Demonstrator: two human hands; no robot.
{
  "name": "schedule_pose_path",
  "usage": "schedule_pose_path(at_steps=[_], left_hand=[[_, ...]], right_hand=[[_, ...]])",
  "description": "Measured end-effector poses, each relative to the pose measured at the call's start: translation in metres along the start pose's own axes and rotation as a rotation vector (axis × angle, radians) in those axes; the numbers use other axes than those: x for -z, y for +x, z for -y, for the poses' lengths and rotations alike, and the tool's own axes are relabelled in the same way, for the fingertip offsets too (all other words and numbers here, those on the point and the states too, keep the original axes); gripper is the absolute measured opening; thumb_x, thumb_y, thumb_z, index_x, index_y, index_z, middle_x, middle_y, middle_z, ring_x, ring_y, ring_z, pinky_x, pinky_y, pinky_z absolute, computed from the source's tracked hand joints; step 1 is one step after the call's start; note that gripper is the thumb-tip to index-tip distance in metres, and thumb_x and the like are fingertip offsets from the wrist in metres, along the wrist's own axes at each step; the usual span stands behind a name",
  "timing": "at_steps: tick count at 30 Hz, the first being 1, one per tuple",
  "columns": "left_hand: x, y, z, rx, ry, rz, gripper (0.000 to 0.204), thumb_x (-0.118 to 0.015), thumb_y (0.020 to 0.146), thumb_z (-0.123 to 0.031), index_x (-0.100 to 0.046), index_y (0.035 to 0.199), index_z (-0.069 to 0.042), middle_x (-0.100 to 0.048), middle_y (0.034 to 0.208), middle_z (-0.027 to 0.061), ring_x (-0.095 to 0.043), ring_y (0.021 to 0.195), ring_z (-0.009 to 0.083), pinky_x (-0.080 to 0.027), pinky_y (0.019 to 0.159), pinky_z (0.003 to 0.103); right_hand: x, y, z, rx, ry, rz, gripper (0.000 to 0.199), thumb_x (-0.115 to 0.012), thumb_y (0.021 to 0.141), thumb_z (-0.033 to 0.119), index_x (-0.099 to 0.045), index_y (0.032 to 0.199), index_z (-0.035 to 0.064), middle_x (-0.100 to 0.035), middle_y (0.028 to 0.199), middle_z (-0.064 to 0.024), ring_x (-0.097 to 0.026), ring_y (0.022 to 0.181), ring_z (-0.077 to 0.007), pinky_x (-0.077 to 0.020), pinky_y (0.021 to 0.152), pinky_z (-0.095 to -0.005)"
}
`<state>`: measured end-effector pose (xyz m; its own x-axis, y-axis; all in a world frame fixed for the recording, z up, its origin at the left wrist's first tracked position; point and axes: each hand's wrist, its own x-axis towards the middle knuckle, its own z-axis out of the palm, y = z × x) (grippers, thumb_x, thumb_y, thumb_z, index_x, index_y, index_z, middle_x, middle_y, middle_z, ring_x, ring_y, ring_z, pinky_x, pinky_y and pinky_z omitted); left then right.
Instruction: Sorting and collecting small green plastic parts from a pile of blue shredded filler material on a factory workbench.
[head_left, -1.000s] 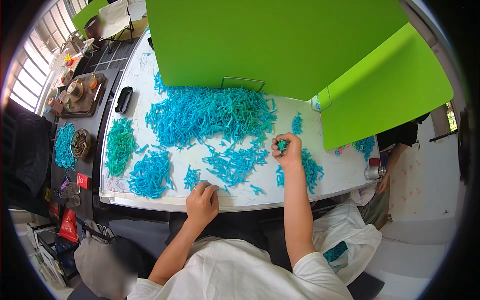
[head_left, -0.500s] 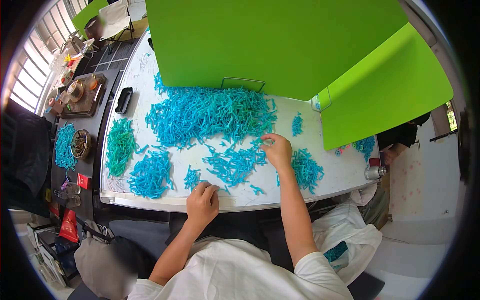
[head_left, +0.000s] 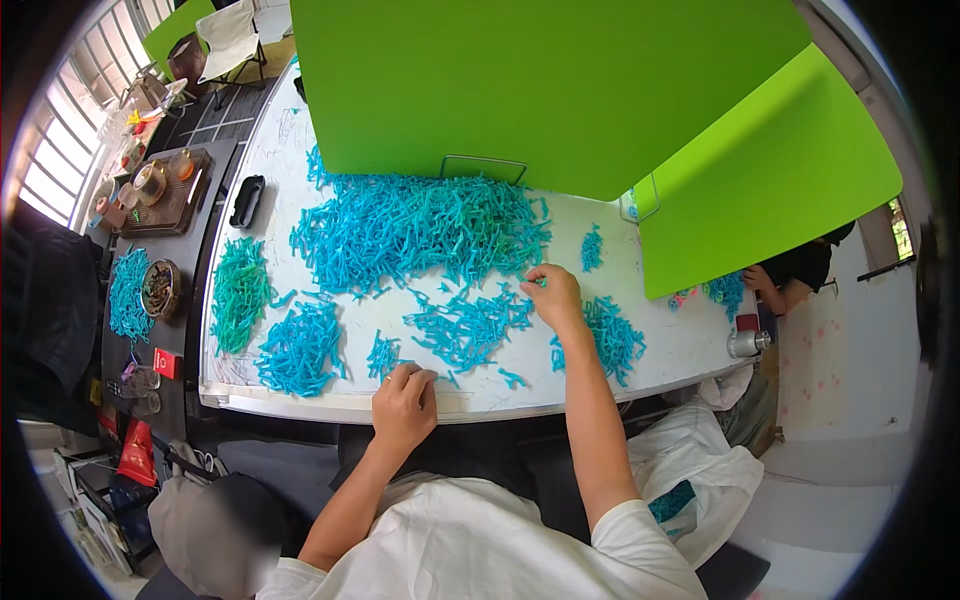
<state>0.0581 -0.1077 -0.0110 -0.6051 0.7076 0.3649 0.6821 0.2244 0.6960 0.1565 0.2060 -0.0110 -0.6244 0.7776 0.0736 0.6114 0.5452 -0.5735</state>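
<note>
Two hands on white table [head_left: 640, 260] strewn with blue pieces [head_left: 420, 225]; grip unclear.

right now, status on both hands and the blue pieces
Left hand resting at table edge, empty. Right hand touching big blue pile. Nothing blocking.

Large heap of blue plastic pcs [head_left: 420, 230], thin & short, spread loose across white surface [head_left: 680, 350] centre; right hand [head_left: 553, 297] touches its near-right edge. Smaller blue cluster [head_left: 470, 328] lies betw. both hands, flat, scattered.
</note>
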Motion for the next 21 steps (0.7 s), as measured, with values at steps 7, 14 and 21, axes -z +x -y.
schedule_pose_path(at_steps=[7, 14, 21], left_hand=[[0.001, 0.000, 0.000, 0.008, -0.010, 0.005, 0.018, -0.072, 0.082, 0.003, -0.071, 0.096, -0.010, -0.066, 0.095, 0.0086, -0.066, 0.080, 0.0310, -0.053, 0.069, 0.041], [-0.001, -0.001, 0.000, 0.004, -0.006, -0.003, 0.018, -0.072, 0.082, 0.003, -0.072, 0.095, -0.008, -0.066, 0.096, 0.0087, -0.066, 0.079, 0.0298, -0.053, 0.068, 0.040], [-0.001, -0.001, 0.001, 0.000, -0.002, -0.007, 0.018, -0.073, 0.081, 0.003, -0.073, 0.095, -0.008, -0.066, 0.096, 0.0096, -0.067, 0.080, 0.0303, -0.053, 0.069, 0.040]], right_hand=[[0.049, 0.002, -0.010, -0.543, 1.295, 0.254, 0.019, -0.076, 0.097, 0.020, -0.067, 0.101, 0.0030, -0.057, 0.091, -0.0038, -0.052, 0.077, -0.0131, -0.0432, 0.063, -0.0226], [0.043, -0.012, -0.003, -0.528, 2.130, 0.519, 0.028, -0.071, 0.101, 0.024, -0.064, 0.112, -0.0008, -0.059, 0.114, -0.0129, -0.059, 0.095, -0.0226, -0.0576, 0.075, -0.0297], [0.034, 0.006, -0.016, -0.584, 1.936, 0.203, 0.046, -0.074, 0.097, 0.034, -0.066, 0.128, 0.0013, -0.061, 0.135, -0.0203, -0.063, 0.119, -0.0334, -0.0617, 0.094, -0.0471]])
